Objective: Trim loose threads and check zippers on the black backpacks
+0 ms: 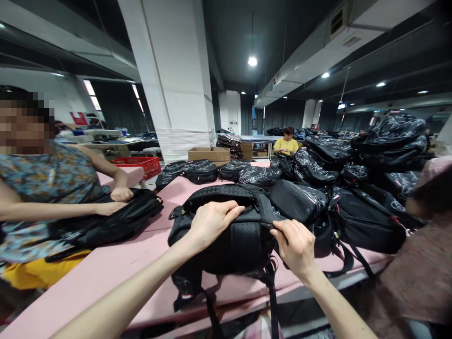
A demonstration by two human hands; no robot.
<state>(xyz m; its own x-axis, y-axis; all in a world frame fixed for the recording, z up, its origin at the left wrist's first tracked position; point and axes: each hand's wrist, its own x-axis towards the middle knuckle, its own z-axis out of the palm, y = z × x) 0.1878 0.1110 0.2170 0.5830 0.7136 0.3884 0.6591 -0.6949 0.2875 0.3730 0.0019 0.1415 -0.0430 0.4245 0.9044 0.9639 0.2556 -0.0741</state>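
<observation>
A black backpack (229, 249) lies in front of me on the pink table, its top opening gaping and its straps hanging over the near edge. My left hand (213, 223) is closed on the near rim of that opening, thumb pointing right. At the opening's right end, my right hand (294, 242) pinches the edge of the backpack by its zipper, fingers bent. The inside of the bag is mostly hidden behind my left hand and the rim.
The pink table (141, 259) runs leftward. Black backpacks with white line prints (300, 200) crowd its right side and far end. At left a co-worker's hands (118, 200) rest on another black bag (130, 219). A cardboard box (208, 154) stands before the white pillar (176, 70). Another person sits close at right.
</observation>
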